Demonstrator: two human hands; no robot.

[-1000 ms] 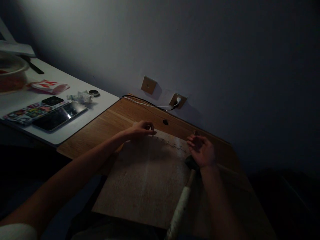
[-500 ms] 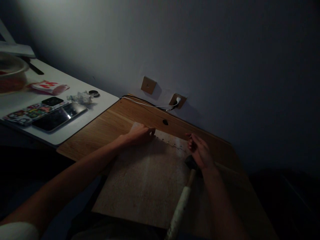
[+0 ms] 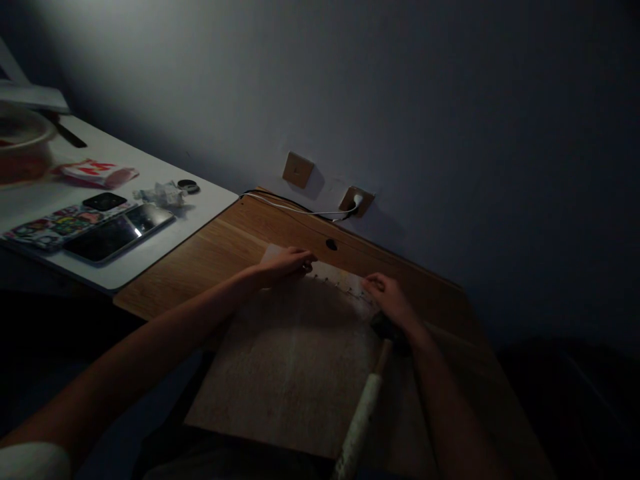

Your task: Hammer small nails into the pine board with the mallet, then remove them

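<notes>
A thin wooden board (image 3: 280, 373) lies tilted across the wooden desk, with a row of small nails (image 3: 337, 285) standing along its far edge. At the left end of that row rests my left hand (image 3: 287, 263), its fingers curled together; whatever they pinch is too small to tell. My right hand (image 3: 391, 301) is at the row's right end, thumb and fingertips closed close above the board. What it holds, if anything, I cannot make out. Below my right wrist lies a hammer (image 3: 361, 413), its dark head partly hidden and its pale-wrapped handle pointing toward me.
On the white table (image 3: 197, 223) to the left are a phone (image 3: 120, 233), a patterned case (image 3: 60, 227), crumpled plastic (image 3: 163, 195), a red-and-white packet (image 3: 100, 173) and a bowl (image 3: 23, 143). Cables (image 3: 295, 210) run along the wooden desk (image 3: 200, 260) to a wall socket (image 3: 356, 200).
My right hand has moved left and down, from above the board to the right end of the nail row. My left hand has shifted slightly right, its fingers stretching further over the row.
</notes>
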